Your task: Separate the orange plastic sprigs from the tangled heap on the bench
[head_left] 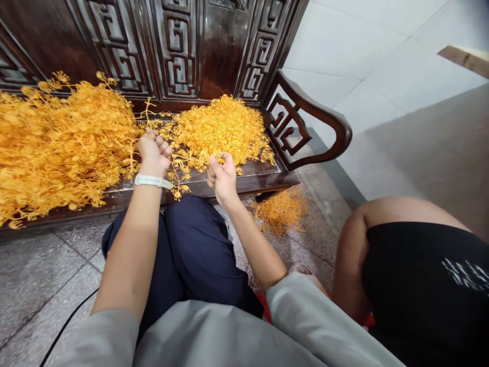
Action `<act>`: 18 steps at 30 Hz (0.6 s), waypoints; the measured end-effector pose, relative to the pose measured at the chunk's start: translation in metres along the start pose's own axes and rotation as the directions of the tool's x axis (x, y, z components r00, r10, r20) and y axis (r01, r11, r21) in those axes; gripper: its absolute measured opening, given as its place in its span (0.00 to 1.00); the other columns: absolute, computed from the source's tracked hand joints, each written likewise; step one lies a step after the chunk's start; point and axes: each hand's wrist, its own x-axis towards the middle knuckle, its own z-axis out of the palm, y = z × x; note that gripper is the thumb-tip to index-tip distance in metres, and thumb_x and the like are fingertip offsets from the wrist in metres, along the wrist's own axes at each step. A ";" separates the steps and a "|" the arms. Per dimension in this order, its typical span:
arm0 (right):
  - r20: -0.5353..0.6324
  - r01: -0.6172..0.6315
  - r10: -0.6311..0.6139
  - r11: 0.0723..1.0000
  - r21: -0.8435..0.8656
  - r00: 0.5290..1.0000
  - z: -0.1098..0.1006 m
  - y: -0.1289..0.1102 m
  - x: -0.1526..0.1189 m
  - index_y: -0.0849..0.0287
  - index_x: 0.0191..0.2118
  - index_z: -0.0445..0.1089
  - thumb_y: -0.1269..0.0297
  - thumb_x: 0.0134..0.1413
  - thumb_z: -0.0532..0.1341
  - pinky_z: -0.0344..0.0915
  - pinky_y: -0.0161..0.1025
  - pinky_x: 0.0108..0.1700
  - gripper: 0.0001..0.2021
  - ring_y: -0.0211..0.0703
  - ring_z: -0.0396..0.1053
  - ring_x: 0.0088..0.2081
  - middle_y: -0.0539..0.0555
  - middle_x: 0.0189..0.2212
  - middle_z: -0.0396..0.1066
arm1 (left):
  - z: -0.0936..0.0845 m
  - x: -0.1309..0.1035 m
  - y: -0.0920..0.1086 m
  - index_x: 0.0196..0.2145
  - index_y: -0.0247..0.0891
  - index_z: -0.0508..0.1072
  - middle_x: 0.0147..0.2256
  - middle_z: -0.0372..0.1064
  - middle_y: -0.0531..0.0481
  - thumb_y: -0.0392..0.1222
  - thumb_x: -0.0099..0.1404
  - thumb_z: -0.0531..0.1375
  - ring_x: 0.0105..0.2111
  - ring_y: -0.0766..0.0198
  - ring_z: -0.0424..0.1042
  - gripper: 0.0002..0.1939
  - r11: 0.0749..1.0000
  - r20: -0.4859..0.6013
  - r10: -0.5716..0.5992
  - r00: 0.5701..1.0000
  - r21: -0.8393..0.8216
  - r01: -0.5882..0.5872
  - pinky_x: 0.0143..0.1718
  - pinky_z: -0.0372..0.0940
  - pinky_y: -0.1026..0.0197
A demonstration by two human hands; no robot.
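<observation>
My left hand (154, 150), with a pale band on its wrist, is closed round a yellow plastic branched stem (148, 109). Part of the stem sticks up above the fist, and yellow sprigs (178, 176) hang beside it. My right hand (222, 178) is closed in a pinch at the front of a heap of small yellow pieces (225, 125). A bit of yellow shows at its fingertips, hard to tell from the heap behind. Left of my left hand lies a larger pile of branched yellow sprigs (72, 148).
Both piles lie on a dark carved wooden bench (252, 176) with a curved armrest (340, 135) at its right end. Thin orange stems (282, 209) lie heaped on the floor below. Another person's bent leg in black shorts (420, 275) is close on the right.
</observation>
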 end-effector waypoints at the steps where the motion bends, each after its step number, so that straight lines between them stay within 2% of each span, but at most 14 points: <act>1: -0.006 0.120 -0.121 0.991 -0.052 0.993 0.003 -0.011 -0.016 0.48 0.42 0.53 0.50 0.67 0.67 0.40 0.32 0.20 0.19 0.31 0.41 0.17 0.36 0.19 0.45 | -0.002 0.005 0.001 0.28 0.39 0.57 0.16 0.39 0.64 0.44 0.85 0.48 0.11 0.76 0.38 0.23 0.999 -0.043 0.042 0.998 -0.005 -0.042 0.13 0.34 0.70; 2: -0.012 0.249 -0.252 0.963 -0.098 0.968 0.005 -0.023 -0.033 0.48 0.43 0.54 0.52 0.69 0.65 0.42 0.33 0.20 0.16 0.32 0.43 0.17 0.37 0.19 0.45 | -0.004 0.011 0.002 0.28 0.39 0.56 0.16 0.39 0.64 0.44 0.85 0.48 0.11 0.76 0.38 0.23 0.997 -0.091 0.079 0.993 -0.015 -0.080 0.14 0.33 0.70; 4: -0.050 0.459 -0.475 0.869 -0.185 0.878 0.008 -0.047 -0.066 0.48 0.44 0.57 0.58 0.73 0.60 0.45 0.34 0.21 0.09 0.33 0.46 0.18 0.39 0.20 0.46 | -0.010 0.020 0.006 0.29 0.40 0.53 0.16 0.40 0.64 0.42 0.85 0.47 0.11 0.75 0.39 0.22 0.991 -0.171 0.113 0.979 -0.056 -0.124 0.14 0.36 0.70; 5: -0.035 0.502 -0.523 0.833 -0.235 0.852 0.008 -0.057 -0.078 0.47 0.47 0.59 0.61 0.74 0.59 0.47 0.35 0.23 0.06 0.34 0.46 0.18 0.39 0.21 0.46 | -0.012 0.022 0.009 0.29 0.41 0.53 0.16 0.40 0.64 0.40 0.85 0.47 0.11 0.75 0.40 0.21 0.990 -0.182 0.101 0.978 -0.080 -0.117 0.14 0.37 0.70; 6: 0.006 0.525 -0.550 0.795 -0.303 0.835 0.006 -0.064 -0.084 0.46 0.51 0.62 0.63 0.74 0.60 0.49 0.35 0.24 0.07 0.34 0.48 0.19 0.40 0.22 0.48 | -0.014 0.023 0.010 0.29 0.41 0.53 0.16 0.40 0.64 0.38 0.84 0.48 0.11 0.74 0.41 0.21 0.990 -0.162 0.079 0.984 -0.102 -0.096 0.14 0.39 0.69; 7: 0.069 0.524 -0.539 0.769 -0.367 0.839 0.003 -0.067 -0.082 0.46 0.53 0.64 0.63 0.73 0.61 0.52 0.36 0.25 0.08 0.35 0.51 0.21 0.42 0.23 0.52 | -0.015 0.023 0.011 0.29 0.41 0.55 0.17 0.40 0.64 0.38 0.84 0.49 0.11 0.73 0.42 0.20 0.990 -0.119 0.061 0.991 -0.118 -0.075 0.14 0.40 0.69; 8: 0.130 0.508 -0.506 0.747 -0.428 0.853 0.000 -0.067 -0.074 0.47 0.53 0.67 0.61 0.73 0.62 0.55 0.37 0.26 0.07 0.35 0.55 0.22 0.44 0.25 0.56 | -0.016 0.020 0.012 0.29 0.40 0.56 0.17 0.40 0.64 0.39 0.83 0.50 0.12 0.73 0.42 0.20 0.990 -0.069 0.049 0.996 -0.132 -0.058 0.14 0.40 0.68; 10: 0.204 0.442 -0.400 0.705 -0.555 0.894 -0.009 -0.059 -0.038 0.50 0.50 0.71 0.54 0.75 0.59 0.62 0.38 0.30 0.08 0.37 0.62 0.27 0.49 0.31 0.63 | -0.016 0.013 0.010 0.28 0.40 0.57 0.17 0.40 0.63 0.40 0.83 0.51 0.12 0.73 0.40 0.21 0.987 0.018 0.020 1.000 -0.162 -0.017 0.14 0.38 0.67; 11: 0.172 0.399 -0.380 0.674 -0.621 0.909 -0.013 -0.053 -0.015 0.51 0.52 0.71 0.50 0.77 0.54 0.66 0.40 0.32 0.14 0.40 0.65 0.29 0.51 0.33 0.64 | -0.015 0.009 0.008 0.27 0.40 0.56 0.17 0.41 0.63 0.40 0.83 0.51 0.12 0.73 0.41 0.22 0.984 0.053 -0.001 0.999 -0.180 0.010 0.14 0.38 0.67; 12: 0.115 0.334 -0.373 0.598 -0.728 0.921 -0.018 -0.046 0.007 0.53 0.57 0.69 0.48 0.78 0.51 0.70 0.43 0.38 0.18 0.44 0.70 0.36 0.55 0.38 0.67 | -0.015 0.005 0.006 0.27 0.40 0.56 0.17 0.42 0.62 0.38 0.82 0.51 0.12 0.73 0.41 0.22 0.980 0.083 -0.024 0.996 -0.196 0.040 0.14 0.39 0.68; 13: 0.059 0.251 -0.382 0.477 -0.842 0.922 -0.021 -0.039 0.027 0.56 0.61 0.67 0.46 0.75 0.55 0.73 0.49 0.47 0.21 0.50 0.72 0.46 0.61 0.46 0.68 | -0.014 0.002 0.004 0.27 0.40 0.55 0.17 0.43 0.62 0.37 0.81 0.52 0.12 0.73 0.42 0.21 0.976 0.099 -0.041 0.994 -0.211 0.061 0.15 0.40 0.68; 15: 0.042 0.180 -0.430 0.286 -0.941 0.902 -0.024 -0.023 0.053 0.62 0.64 0.65 0.45 0.72 0.59 0.69 0.59 0.60 0.28 0.62 0.68 0.60 0.71 0.58 0.64 | -0.012 -0.004 0.001 0.27 0.40 0.55 0.17 0.42 0.62 0.35 0.80 0.51 0.12 0.73 0.43 0.21 0.969 0.115 -0.059 0.992 -0.230 0.084 0.15 0.42 0.69; 16: 0.072 0.202 -0.446 0.251 -0.947 0.892 -0.022 -0.015 0.059 0.63 0.63 0.66 0.47 0.71 0.59 0.67 0.60 0.63 0.27 0.63 0.66 0.63 0.72 0.60 0.64 | -0.012 -0.007 0.000 0.26 0.40 0.55 0.16 0.41 0.62 0.35 0.81 0.50 0.12 0.73 0.43 0.21 0.969 0.112 -0.065 0.992 -0.231 0.090 0.15 0.42 0.69; 18: 0.142 0.307 -0.447 0.322 -0.896 0.883 -0.016 0.000 0.062 0.61 0.57 0.71 0.51 0.74 0.56 0.68 0.55 0.63 0.20 0.57 0.71 0.58 0.67 0.55 0.70 | -0.010 -0.010 -0.002 0.27 0.40 0.55 0.16 0.40 0.62 0.35 0.81 0.48 0.11 0.73 0.42 0.21 0.971 0.095 -0.069 0.993 -0.221 0.089 0.14 0.41 0.68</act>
